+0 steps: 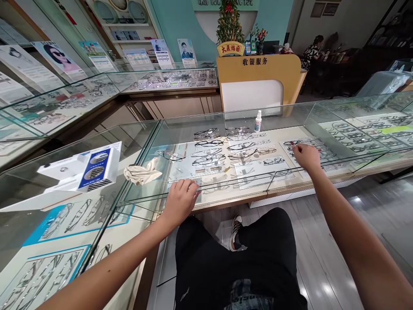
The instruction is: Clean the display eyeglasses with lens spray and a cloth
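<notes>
My left hand (181, 199) rests at the front edge of the glass display counter (232, 196), its fingers curled and close together. Whatever is under those fingers, if anything, is hidden. Farther right, my right hand (308, 156) is closed on the glass top, fingers bent inward, above a tray of eyeglasses (325, 150). I cannot make out anything in its grip. Between my hands lie rows of eyeglasses (209, 160); reflections blur which lie on the glass and which under it. A crumpled cream cloth (142, 172) is left of my left hand. Behind the rows stands a small white spray bottle (258, 121).
An open white and blue box (97, 169) sits on the left counter. More glass cases (171, 79) with advertising cards run along the back left. A wooden cashier desk (258, 71) with a plant stands ahead. One person (312, 51) sits at the far right. My legs are under the counter's front.
</notes>
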### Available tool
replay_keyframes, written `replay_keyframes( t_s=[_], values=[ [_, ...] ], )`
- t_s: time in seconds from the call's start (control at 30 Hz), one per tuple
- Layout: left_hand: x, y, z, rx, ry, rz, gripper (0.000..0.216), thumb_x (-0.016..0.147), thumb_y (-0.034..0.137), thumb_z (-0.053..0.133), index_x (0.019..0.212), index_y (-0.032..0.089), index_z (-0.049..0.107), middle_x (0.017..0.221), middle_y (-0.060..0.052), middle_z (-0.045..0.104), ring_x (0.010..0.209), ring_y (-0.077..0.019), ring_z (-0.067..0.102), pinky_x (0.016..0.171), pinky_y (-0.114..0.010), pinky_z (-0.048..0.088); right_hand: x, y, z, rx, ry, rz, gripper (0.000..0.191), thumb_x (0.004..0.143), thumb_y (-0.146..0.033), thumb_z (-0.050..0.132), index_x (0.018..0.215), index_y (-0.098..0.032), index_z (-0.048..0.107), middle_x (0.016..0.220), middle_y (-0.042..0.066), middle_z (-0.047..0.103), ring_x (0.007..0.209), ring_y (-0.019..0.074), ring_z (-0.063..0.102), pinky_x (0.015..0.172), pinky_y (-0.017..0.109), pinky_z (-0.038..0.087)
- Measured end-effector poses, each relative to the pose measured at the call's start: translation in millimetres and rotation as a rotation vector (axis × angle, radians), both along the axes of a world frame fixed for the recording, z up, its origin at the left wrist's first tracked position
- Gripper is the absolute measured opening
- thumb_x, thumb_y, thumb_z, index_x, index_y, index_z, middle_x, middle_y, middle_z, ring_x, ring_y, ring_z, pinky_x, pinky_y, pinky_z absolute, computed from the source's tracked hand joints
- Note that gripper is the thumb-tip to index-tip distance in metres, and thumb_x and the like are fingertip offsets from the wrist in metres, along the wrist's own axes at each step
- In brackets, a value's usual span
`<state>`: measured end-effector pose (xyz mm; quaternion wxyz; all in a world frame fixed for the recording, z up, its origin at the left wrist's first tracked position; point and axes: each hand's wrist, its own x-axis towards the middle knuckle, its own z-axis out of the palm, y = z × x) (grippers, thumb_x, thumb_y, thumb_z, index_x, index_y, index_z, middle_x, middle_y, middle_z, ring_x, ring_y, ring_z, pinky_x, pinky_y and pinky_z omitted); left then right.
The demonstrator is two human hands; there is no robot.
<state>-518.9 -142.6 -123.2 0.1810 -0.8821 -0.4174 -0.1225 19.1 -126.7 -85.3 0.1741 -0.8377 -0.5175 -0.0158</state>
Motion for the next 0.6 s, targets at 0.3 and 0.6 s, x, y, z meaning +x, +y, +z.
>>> replay_keyframes(
  t_s=[0.3, 0.6],
  values=[
    [22, -8, 31.0, -0.107, 0.177, 0.124, 0.011, 0.104, 0.021, 0.063, 0.110, 0.014, 0.072, 0.115, -0.020, 0.072, 0.105, -0.0391, 0.068, 0.083, -0.048, 0.052, 3, 2, -4.1, -0.006, 0.023, -0.014, 0.036, 0.106, -0.038, 0.049, 0.076, -0.023, 0.061, 0.088, 0.015, 0.075, 0.080, 0.0274, 0.058, 0.068, 0.036, 0.029],
    [117, 34, 121.9, -0.427, -0.145, -0.031, 0.030, 0.109, 0.041, 0.057, 0.111, 0.021, 0.080, 0.109, -0.010, 0.075, 0.103, -0.0317, 0.072, 0.075, -0.037, 0.046, 6, 3, -4.8, -0.021, 0.038, -0.050, 0.041, 0.108, -0.043, 0.047, 0.080, -0.023, 0.070, 0.091, 0.017, 0.078, 0.079, 0.0286, 0.061, 0.066, 0.037, 0.031]
  ],
)
